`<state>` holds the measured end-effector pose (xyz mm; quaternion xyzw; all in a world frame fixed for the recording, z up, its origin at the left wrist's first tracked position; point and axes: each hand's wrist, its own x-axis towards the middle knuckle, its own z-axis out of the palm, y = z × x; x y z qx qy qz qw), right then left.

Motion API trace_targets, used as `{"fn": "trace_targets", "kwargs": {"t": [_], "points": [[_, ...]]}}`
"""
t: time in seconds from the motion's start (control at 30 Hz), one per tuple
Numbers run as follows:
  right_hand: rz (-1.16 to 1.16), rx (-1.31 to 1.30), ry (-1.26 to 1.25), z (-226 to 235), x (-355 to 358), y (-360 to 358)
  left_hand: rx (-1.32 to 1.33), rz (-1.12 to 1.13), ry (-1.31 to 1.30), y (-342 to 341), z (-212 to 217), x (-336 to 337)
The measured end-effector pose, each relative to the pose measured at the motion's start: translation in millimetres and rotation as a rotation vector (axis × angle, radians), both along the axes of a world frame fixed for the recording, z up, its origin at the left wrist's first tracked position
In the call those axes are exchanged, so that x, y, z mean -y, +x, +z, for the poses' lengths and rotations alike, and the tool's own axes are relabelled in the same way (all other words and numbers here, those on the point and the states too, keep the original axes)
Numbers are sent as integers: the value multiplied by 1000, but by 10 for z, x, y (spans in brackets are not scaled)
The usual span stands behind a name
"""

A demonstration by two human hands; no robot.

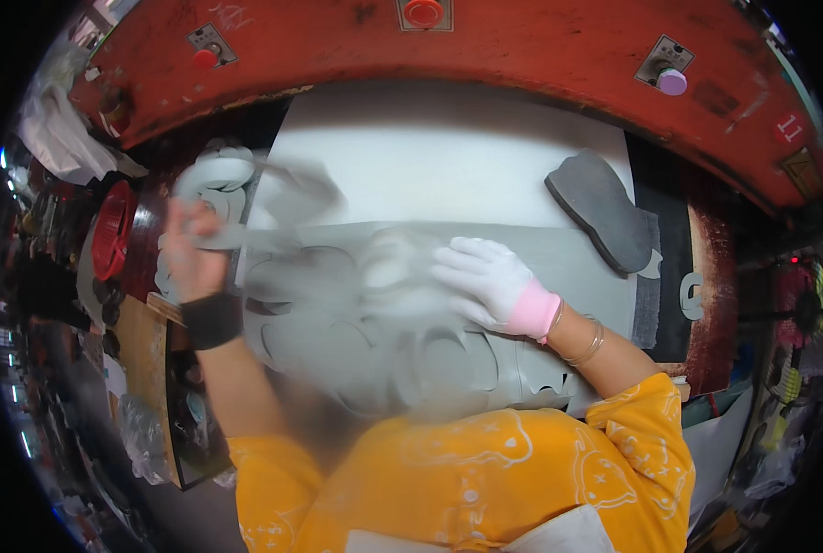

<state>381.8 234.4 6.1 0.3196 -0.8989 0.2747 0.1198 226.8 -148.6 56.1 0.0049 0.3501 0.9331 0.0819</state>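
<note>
My left hand (195,253), bare with a black wristband, is raised at the left beside a pile of cut grey pieces (222,198). Motion smears its fingers, and whether they grip anything is unclear. A blurred grey piece (305,192) shows just to its right. My right hand (490,284), in a white glove with a pink cuff, lies with fingers stretched out on a grey sheet (568,267). Curved cut outlines run across this sheet, and its left part is blurred. Beyond the right hand rests a dark grey sole-shaped block (598,212), partly over the sheet.
A white board (411,157) lies under the sheet's far side. Across the back stands a red machine beam (531,46) with several buttons. A red basket (113,230) is at far left, and a small pale cut piece (692,296) lies at the right.
</note>
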Motion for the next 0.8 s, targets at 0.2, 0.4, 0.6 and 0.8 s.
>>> {"fn": "trace_targets", "kwargs": {"t": [0.2, 0.4, 0.6, 0.8], "points": [[-20, 152, 43, -81, -18, 25, -278, 281, -587, 29, 601, 700], [-32, 94, 17, -152, -8, 28, -710, -258, -1679, 713, -162, -306], [-50, 116, 31, -156, -8, 40, -965, -516, -1849, 874, -398, -582], [-54, 117, 31, -164, -9, 28, -1054, -692, -1858, 590, -332, -463]]}}
